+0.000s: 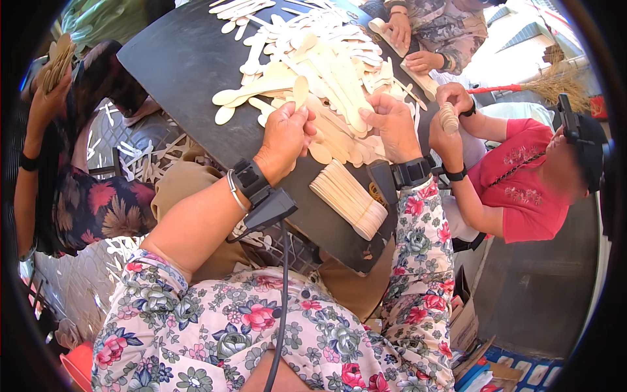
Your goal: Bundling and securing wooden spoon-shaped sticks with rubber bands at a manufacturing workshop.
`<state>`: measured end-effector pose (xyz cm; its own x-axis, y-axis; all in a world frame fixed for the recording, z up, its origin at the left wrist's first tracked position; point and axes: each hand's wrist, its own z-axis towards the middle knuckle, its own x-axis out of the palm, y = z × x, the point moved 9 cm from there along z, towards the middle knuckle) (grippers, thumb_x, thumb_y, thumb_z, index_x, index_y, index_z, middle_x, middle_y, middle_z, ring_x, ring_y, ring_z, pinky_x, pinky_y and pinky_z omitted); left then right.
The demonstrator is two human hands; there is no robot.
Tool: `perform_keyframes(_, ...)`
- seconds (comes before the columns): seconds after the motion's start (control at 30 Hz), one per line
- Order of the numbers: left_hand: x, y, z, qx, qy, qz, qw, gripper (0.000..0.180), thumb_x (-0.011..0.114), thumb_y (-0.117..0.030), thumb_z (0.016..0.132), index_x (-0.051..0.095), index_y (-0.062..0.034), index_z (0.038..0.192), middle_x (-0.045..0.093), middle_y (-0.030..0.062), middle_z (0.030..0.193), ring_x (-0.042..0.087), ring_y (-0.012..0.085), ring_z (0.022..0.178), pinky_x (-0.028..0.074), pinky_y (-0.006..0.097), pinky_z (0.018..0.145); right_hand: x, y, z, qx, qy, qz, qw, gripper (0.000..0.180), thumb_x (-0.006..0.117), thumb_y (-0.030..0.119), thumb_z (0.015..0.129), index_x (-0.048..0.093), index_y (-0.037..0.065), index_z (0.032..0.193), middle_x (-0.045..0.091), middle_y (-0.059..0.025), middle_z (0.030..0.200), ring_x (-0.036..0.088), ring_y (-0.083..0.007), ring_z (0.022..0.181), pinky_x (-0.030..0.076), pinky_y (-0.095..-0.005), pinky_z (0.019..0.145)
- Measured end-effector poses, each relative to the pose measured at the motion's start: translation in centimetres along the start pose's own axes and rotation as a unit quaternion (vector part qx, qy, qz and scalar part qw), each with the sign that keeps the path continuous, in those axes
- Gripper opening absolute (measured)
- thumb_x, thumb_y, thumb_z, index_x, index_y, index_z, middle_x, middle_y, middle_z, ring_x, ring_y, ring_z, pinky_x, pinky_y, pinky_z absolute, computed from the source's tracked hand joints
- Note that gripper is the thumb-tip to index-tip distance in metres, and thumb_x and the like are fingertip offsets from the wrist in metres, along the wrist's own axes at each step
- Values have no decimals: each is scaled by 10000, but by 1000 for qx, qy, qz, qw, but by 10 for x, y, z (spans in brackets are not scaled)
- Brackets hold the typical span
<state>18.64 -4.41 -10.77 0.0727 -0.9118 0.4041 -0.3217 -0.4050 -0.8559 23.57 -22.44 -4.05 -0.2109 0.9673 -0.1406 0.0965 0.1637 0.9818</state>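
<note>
left hand holds wooden spoon | right hand over spoon pile

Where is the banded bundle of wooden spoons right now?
In the head view, the banded bundle lies on the dark table near its close edge, just below the loose spoon pile, between the left hand and right hand.

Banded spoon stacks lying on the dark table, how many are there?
1. A banded stack lies at the table's near edge, just below the right hand. The loose spoon pile beyond could hide others.
</note>
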Motion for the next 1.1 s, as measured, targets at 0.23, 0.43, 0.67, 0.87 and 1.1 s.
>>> perform_keyframes(0.23,16,-7,3,12,19,-121,992,228,524,-261,991,546,-47,914,510,-5,674,343,48,442,262,210,377,13,-6,-44,-12,-51,23,998,117,635,39,874,617,-4,982,674,-44,789,621,-74,639,472,-199,514)
perform_keyframes(0.43,30,-4,5,-19,70,-181,981,256,595,-284,955,527,-64,842,505,-6,677,325,44,422,223,207,369,29,-17,-64,-24,-68,121,990,132,596,26,906,584,-36,1022,665,-89,857,641,-110,664,556,-252,518)
perform_keyframes(0.67,40,-12,-2,6,45,-91,995,192,704,-190,886,595,-55,804,487,-51,608,326,26,428,231,195,383,25,-19,-65,-43,-98,125,986,124,580,20,907,582,-37,1016,659,-84,845,636,-112,661,550,-248,519)
perform_keyframes(0.87,35,-14,0,0,59,-38,998,96,686,-103,894,651,-16,916,492,-71,618,321,4,453,213,190,401,29,-22,-69,17,-71,209,975,168,557,59,929,581,-54,1050,666,-103,888,662,-140,707,578,-262,533)
perform_keyframes(1.1,40,-19,-3,-5,89,-47,995,121,667,-105,908,647,-2,968,513,-66,657,327,-2,471,218,184,410,32,-24,-71,29,-45,200,978,247,564,132,956,568,-51,1122,662,-108,921,663,-149,743,605,-292,584)
